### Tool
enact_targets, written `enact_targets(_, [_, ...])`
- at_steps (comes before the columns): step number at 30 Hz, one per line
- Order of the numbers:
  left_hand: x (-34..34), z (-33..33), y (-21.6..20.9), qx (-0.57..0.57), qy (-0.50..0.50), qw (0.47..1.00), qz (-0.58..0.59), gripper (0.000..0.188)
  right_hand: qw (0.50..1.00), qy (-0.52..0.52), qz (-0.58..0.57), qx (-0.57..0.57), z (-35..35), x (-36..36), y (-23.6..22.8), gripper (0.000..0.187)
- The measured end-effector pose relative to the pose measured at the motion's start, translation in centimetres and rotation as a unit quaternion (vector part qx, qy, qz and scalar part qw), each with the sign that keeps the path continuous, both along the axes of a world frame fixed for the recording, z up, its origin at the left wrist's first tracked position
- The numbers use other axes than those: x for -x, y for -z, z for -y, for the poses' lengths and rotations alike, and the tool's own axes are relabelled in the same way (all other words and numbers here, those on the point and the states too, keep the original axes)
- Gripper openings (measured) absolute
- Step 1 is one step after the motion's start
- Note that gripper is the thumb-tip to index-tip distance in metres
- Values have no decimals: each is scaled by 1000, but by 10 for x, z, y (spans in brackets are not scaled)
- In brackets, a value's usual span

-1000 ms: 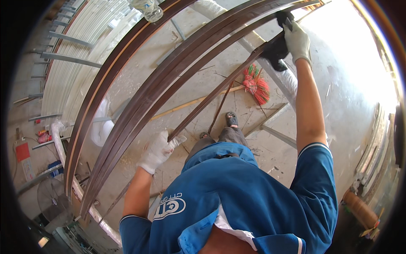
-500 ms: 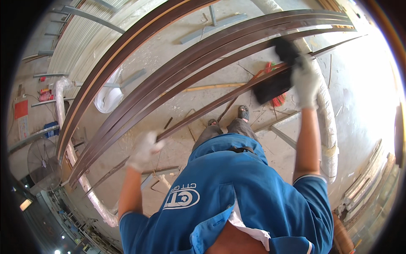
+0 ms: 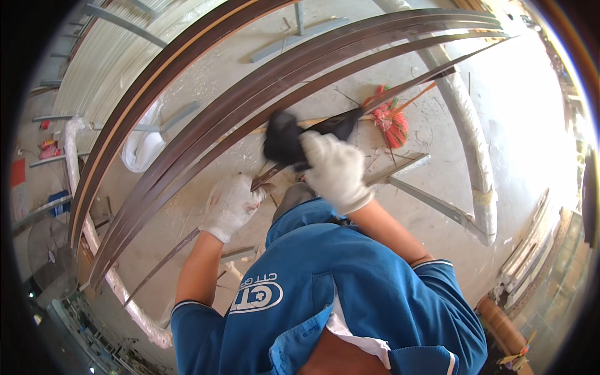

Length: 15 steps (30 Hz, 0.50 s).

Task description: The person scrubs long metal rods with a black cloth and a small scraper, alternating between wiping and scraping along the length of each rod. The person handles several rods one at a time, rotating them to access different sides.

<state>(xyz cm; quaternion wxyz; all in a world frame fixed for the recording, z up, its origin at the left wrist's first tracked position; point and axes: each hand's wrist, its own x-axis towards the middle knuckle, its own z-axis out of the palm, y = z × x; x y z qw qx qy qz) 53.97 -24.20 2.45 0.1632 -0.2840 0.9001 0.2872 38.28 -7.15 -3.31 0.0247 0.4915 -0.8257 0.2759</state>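
My left hand [image 3: 232, 203], in a white glove, grips a long thin dark brown strip [image 3: 387, 94] near its middle. The strip runs from lower left to the upper right. My right hand [image 3: 334, 169], also gloved in white, presses a black cloth [image 3: 284, 139] around the same strip just beyond my left hand. The two hands are close together. Several more long brown strips [image 3: 250, 94] lie side by side just beyond the held one, all bent by the lens.
A red-bristled broom [image 3: 390, 122] lies on the concrete floor. Grey metal profiles [image 3: 431, 203] lie at the right, a wrapped white pipe [image 3: 469, 137] beyond them. A white bag [image 3: 142, 145] sits at the left. A fan [image 3: 47, 247] stands far left.
My right hand has slid the black cloth down along the strip from its far upper-right end toward my left hand. My left hand kept its hold.
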Motion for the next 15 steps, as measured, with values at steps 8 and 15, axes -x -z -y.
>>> enact_targets(8, [12,-9,-19,16,-8,998,59,59,952,305,-31,-20,-56,198,-31,32])
enact_targets(15, [12,-1,-6,-4,-26,999,20,49,992,75,-86,56,-25,102,-18,39])
